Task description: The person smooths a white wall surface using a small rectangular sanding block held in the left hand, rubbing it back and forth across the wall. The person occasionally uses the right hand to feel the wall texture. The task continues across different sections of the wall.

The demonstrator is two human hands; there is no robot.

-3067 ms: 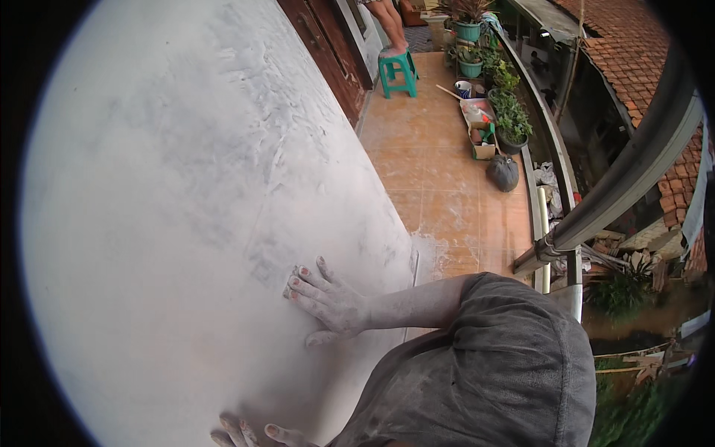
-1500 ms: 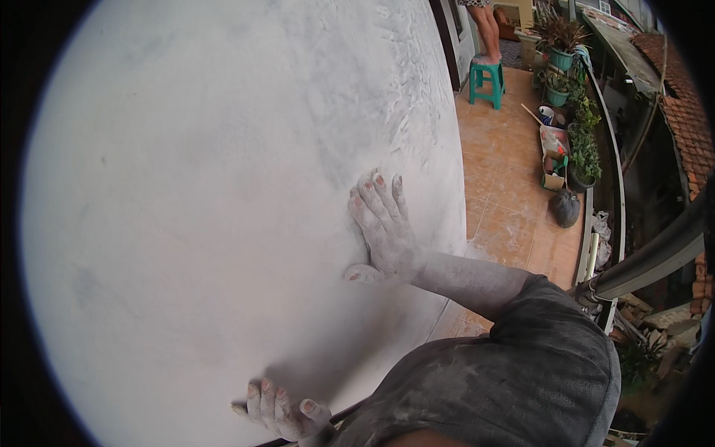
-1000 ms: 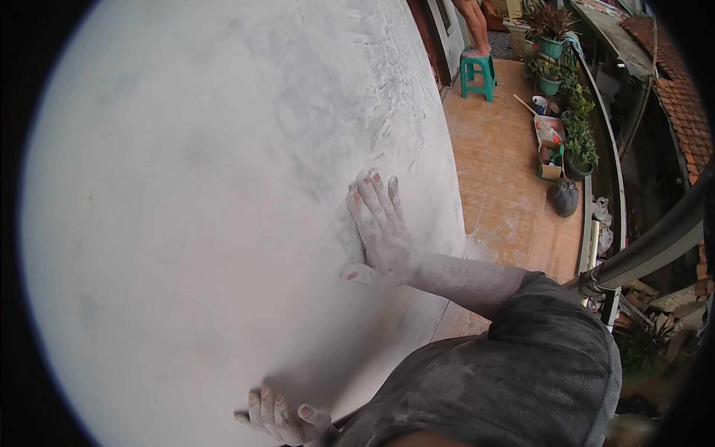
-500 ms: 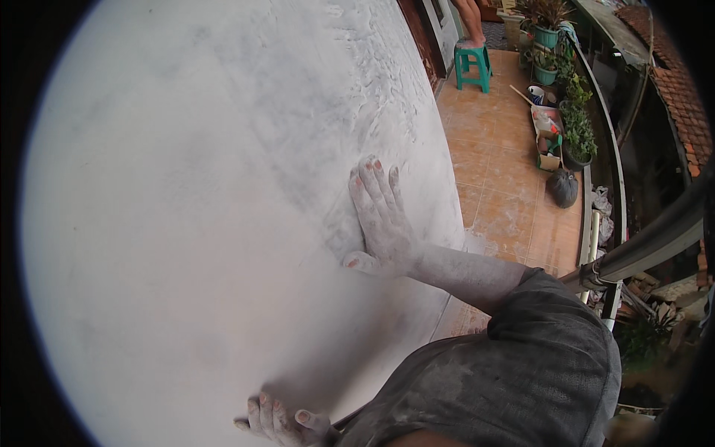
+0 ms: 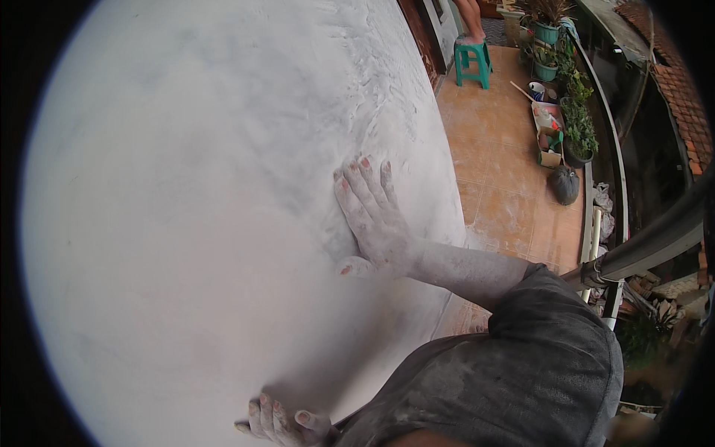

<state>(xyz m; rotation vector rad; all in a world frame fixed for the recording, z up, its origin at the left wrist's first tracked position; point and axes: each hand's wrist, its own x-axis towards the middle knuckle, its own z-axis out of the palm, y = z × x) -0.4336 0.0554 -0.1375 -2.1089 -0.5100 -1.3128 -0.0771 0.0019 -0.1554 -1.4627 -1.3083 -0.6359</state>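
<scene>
A large white wall point(image 5: 164, 223), dusted with powder and smeared grey in its upper middle, fills the left and centre. My right hand point(image 5: 378, 227) lies flat against it with fingers stretched and thumb out to the side. White powder coats that hand and forearm. A greyish patch shows between thumb and forefinger; whether it is a thin sheet or shadow I cannot tell. Low in the picture, my left hand point(image 5: 287, 423) is near the wall, its fingers loosely bent and thumb apart. Nothing shows in it, though its palm is partly hidden.
Orange floor tiles point(image 5: 491, 156) dusted with white run along the right. A person's bare legs point(image 5: 471, 18) stand on a green stool point(image 5: 472, 63). Potted plants point(image 5: 577, 123), a box of items point(image 5: 550, 145) and a dark bag point(image 5: 564, 185) line the railing point(image 5: 611, 97).
My right hand has slid slightly to the left across the wall, its fingers tilting further left. The left hand has hardly moved.
</scene>
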